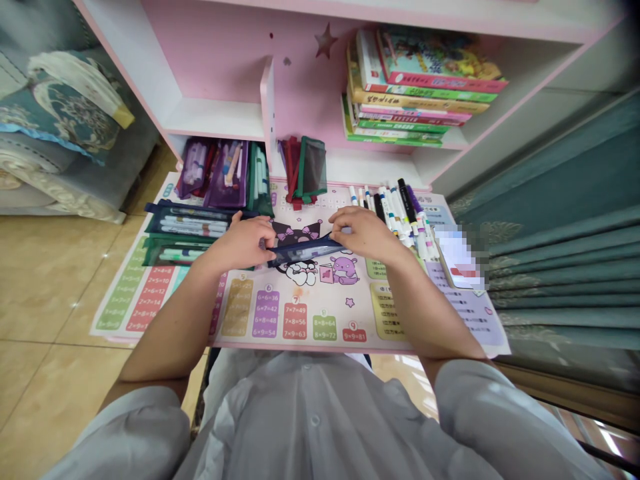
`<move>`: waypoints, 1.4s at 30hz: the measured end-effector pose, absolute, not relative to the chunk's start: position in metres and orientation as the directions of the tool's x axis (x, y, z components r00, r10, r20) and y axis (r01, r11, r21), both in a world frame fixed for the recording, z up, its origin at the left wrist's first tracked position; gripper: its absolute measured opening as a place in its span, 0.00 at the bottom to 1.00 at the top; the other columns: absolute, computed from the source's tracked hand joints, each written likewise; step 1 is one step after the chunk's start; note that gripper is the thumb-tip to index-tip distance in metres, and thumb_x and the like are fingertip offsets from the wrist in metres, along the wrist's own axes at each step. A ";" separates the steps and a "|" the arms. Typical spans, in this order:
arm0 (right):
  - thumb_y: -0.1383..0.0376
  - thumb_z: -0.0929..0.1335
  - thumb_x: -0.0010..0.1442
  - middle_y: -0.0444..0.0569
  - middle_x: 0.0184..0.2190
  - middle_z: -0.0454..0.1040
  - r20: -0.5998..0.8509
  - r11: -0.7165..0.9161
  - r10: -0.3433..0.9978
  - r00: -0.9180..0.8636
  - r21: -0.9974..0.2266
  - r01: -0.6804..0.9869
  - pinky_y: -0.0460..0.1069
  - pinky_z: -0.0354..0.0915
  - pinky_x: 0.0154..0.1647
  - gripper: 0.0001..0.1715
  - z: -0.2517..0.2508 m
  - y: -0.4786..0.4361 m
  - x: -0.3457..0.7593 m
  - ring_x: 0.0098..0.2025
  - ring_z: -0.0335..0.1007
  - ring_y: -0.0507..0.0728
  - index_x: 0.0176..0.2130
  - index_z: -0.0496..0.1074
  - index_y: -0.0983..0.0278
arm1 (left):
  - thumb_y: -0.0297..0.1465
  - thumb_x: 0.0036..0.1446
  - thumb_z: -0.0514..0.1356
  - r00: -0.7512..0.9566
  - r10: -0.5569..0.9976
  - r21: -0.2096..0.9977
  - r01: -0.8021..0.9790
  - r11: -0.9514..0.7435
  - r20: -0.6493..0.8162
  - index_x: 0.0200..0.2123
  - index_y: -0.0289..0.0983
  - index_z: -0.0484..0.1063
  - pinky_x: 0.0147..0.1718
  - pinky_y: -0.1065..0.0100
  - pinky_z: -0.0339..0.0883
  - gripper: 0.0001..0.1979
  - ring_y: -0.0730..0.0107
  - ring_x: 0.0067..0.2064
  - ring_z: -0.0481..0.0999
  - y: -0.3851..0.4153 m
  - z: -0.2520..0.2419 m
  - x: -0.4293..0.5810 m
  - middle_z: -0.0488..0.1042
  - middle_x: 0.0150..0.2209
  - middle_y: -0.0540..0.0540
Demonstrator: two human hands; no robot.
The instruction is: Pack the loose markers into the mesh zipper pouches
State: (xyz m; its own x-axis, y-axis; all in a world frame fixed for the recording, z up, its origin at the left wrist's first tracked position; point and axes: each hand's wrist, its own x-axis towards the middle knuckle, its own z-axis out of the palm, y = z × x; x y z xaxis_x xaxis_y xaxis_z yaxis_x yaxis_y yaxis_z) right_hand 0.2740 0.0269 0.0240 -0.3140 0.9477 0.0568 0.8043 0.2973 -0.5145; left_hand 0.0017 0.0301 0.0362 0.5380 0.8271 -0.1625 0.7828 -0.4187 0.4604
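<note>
Navy mesh pouch — gripped between left hand and right hand.

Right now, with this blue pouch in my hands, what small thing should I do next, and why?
Maybe slip a loose marker into the navy mesh pouch with your right hand: the markers lie right beside it, and the pouches past your left hand already hold some.

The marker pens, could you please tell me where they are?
In the head view, the marker pens lie on the printed desk mat, just beyond the right hand.
</note>
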 end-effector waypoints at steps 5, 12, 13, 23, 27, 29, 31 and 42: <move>0.65 0.66 0.54 0.48 0.43 0.80 0.046 0.293 0.949 -0.313 -0.505 0.812 0.65 0.63 0.59 0.10 0.026 0.028 0.276 0.52 0.72 0.64 0.22 0.68 0.60 | 0.29 0.49 0.66 0.540 0.825 0.453 0.785 -0.422 -0.168 0.21 0.37 0.66 0.65 0.30 0.38 0.11 0.45 0.66 0.65 0.030 0.037 0.001 0.81 0.46 0.46; 0.65 0.66 0.54 0.48 0.42 0.80 0.047 0.282 0.953 -0.300 -0.502 0.818 0.65 0.63 0.57 0.10 0.027 0.027 0.277 0.52 0.72 0.65 0.22 0.68 0.60 | 0.29 0.49 0.66 0.544 0.820 0.442 0.789 -0.428 -0.178 0.22 0.38 0.66 0.65 0.30 0.38 0.11 0.44 0.66 0.66 0.031 0.037 0.000 0.81 0.45 0.46; 0.66 0.66 0.54 0.48 0.42 0.79 0.051 0.282 0.953 -0.298 -0.503 0.817 0.64 0.63 0.57 0.10 0.026 0.027 0.278 0.51 0.72 0.65 0.21 0.67 0.60 | 0.30 0.49 0.66 0.549 0.817 0.441 0.786 -0.434 -0.175 0.21 0.38 0.66 0.65 0.30 0.38 0.11 0.44 0.66 0.66 0.031 0.037 0.000 0.81 0.45 0.46; 0.66 0.67 0.54 0.48 0.41 0.80 0.043 0.292 0.949 -0.313 -0.497 0.817 0.62 0.64 0.55 0.10 0.026 0.030 0.281 0.50 0.74 0.63 0.22 0.68 0.60 | 0.31 0.49 0.65 0.578 0.796 0.433 0.773 -0.464 -0.180 0.22 0.38 0.67 0.66 0.32 0.40 0.10 0.46 0.66 0.66 0.031 0.037 -0.002 0.81 0.45 0.47; 0.66 0.67 0.54 0.48 0.42 0.80 0.036 0.283 0.951 -0.306 -0.497 0.821 0.61 0.64 0.54 0.09 0.028 0.030 0.282 0.49 0.74 0.63 0.22 0.69 0.60 | 0.30 0.49 0.65 0.577 0.791 0.434 0.778 -0.455 -0.203 0.22 0.37 0.66 0.65 0.31 0.39 0.10 0.47 0.66 0.65 0.031 0.039 -0.001 0.81 0.46 0.47; 0.66 0.67 0.54 0.49 0.42 0.80 0.034 0.267 0.957 -0.288 -0.491 0.829 0.61 0.64 0.54 0.09 0.029 0.030 0.282 0.49 0.74 0.63 0.22 0.70 0.60 | 0.28 0.48 0.65 0.569 0.795 0.434 0.783 -0.445 -0.213 0.21 0.37 0.66 0.65 0.31 0.38 0.10 0.47 0.66 0.65 0.031 0.040 -0.002 0.81 0.46 0.47; 0.66 0.67 0.54 0.49 0.43 0.80 0.027 0.246 0.963 -0.267 -0.486 0.839 0.60 0.64 0.54 0.09 0.029 0.030 0.282 0.49 0.74 0.63 0.22 0.70 0.61 | 0.28 0.48 0.65 0.564 0.798 0.437 0.786 -0.438 -0.214 0.21 0.37 0.65 0.66 0.31 0.38 0.10 0.46 0.66 0.65 0.031 0.040 -0.002 0.80 0.45 0.47; 0.66 0.67 0.54 0.48 0.45 0.80 -0.016 0.180 0.977 -0.211 -0.469 0.865 0.59 0.65 0.53 0.09 0.032 0.032 0.286 0.48 0.74 0.62 0.24 0.72 0.61 | 0.27 0.48 0.64 0.582 0.778 0.408 0.786 -0.464 -0.237 0.21 0.36 0.64 0.65 0.32 0.39 0.11 0.49 0.61 0.70 0.031 0.041 -0.002 0.80 0.43 0.49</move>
